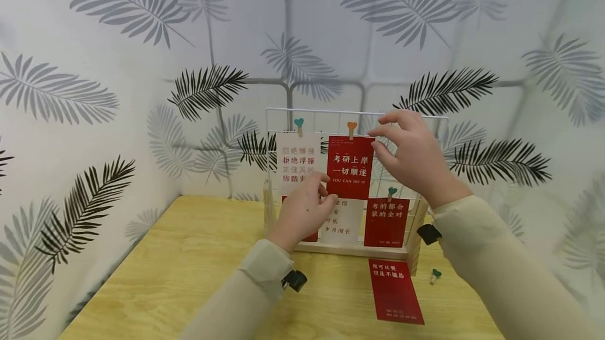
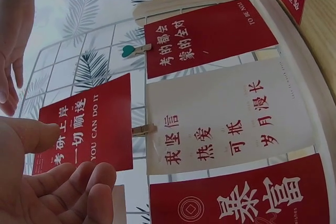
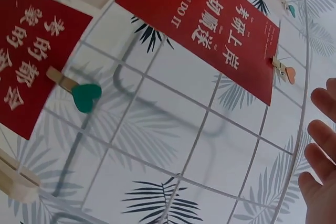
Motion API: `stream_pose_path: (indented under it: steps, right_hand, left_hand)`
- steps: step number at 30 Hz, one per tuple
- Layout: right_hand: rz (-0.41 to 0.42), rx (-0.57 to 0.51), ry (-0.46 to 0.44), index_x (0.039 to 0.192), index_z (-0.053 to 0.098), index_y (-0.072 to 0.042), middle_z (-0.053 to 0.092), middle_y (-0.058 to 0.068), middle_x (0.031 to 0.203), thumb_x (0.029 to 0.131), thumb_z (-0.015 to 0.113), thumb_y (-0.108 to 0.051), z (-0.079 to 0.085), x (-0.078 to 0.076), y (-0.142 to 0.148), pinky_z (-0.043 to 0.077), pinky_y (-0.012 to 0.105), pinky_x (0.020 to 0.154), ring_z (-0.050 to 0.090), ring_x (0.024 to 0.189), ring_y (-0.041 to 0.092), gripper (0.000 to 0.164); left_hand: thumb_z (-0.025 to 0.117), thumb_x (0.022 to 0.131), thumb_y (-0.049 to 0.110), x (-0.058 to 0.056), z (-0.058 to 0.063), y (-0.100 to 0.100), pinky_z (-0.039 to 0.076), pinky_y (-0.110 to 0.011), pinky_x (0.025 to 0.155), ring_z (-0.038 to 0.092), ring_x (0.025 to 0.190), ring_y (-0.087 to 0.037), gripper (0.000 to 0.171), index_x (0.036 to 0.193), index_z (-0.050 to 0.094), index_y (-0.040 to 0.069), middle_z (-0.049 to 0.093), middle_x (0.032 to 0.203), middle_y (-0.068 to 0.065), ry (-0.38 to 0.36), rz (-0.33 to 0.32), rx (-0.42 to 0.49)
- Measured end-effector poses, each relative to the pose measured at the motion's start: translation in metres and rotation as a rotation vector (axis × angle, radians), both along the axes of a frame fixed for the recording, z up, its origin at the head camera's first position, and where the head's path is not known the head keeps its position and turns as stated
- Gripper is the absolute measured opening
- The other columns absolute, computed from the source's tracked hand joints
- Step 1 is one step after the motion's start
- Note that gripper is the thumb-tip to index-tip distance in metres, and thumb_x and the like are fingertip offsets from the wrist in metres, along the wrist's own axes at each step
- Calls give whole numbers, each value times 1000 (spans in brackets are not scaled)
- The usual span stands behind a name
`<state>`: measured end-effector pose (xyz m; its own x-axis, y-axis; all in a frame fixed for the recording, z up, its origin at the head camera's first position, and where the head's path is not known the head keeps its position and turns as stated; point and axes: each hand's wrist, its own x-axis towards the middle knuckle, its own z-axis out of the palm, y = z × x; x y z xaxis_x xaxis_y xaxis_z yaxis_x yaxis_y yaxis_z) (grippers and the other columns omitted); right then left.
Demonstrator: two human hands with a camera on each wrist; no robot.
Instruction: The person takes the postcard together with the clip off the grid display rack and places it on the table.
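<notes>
Here we go from the left of the frame: the bench runs in under your rack, and up top the pale card hangs from a teal heart clip, so that one looks done. Below it sits the lower-left red card, partly behind your left hand; its fastening is hidden from here, so you can't be sure it's clipped. That hand is loosely bent, grasping nothing, in front of the cards.

On to the middle, and it's a tidy column: the upper red card hangs straight from an orange heart clip, with the white card beneath it, held by a wooden clip in the left wrist view. Moving right, the lower-right red card is up too, under a green heart clip.

That makes five on the rack, and one apparently left: the loose red card lies flat on the bench, lower right of the frame. Above it your right hand is released, fingers relaxed just beside the upper red card. Farthest right, a spare green clip lies on the bench, unused.
</notes>
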<state>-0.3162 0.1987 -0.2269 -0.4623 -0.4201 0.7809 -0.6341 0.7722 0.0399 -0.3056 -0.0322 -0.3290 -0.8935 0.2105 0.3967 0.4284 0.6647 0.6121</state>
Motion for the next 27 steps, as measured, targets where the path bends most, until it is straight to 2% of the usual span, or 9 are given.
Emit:
stream_pose_path:
  steps: [6,11,19,23,27]
  right_hand:
    - [22,73,93,114,74,-8,60,16,127,91,71,-12,16,-14,-8,39,50,108,48,125,37,24]
    - [10,99,79,112,76,-11,60,16,128,92,69,-14,24,-20,-14,40,50,107,49,125,37,21]
    - [-30,135,59,107,79,-14,62,14,126,93,70,-16,27,-25,-22,42,49,106,49,124,36,17]
    - [-57,155,34,111,78,-12,61,14,128,94,69,-19,24,-27,-24,40,49,109,49,126,36,21]
    - [-83,173,52,115,77,-9,62,14,128,94,69,-20,21,-28,-24,36,49,111,50,124,37,25]
  left_hand:
    - [65,99,34,-7,7,-5,50,-32,65,57,78,-14,46,139,53,14,59,97,6,29,21,-10]
    - [63,99,34,-12,12,-5,51,-34,68,58,82,-15,47,139,53,14,59,102,3,29,32,-23]
    - [64,99,35,-15,8,-3,51,-33,65,59,78,-15,50,142,53,12,61,101,2,32,26,-34]
    - [63,99,35,-16,5,-4,51,-32,64,59,78,-14,50,143,53,12,62,101,3,5,23,-44]
    - [62,100,36,-17,4,-2,52,-33,65,61,77,-12,48,141,55,12,64,101,3,-9,15,-39]
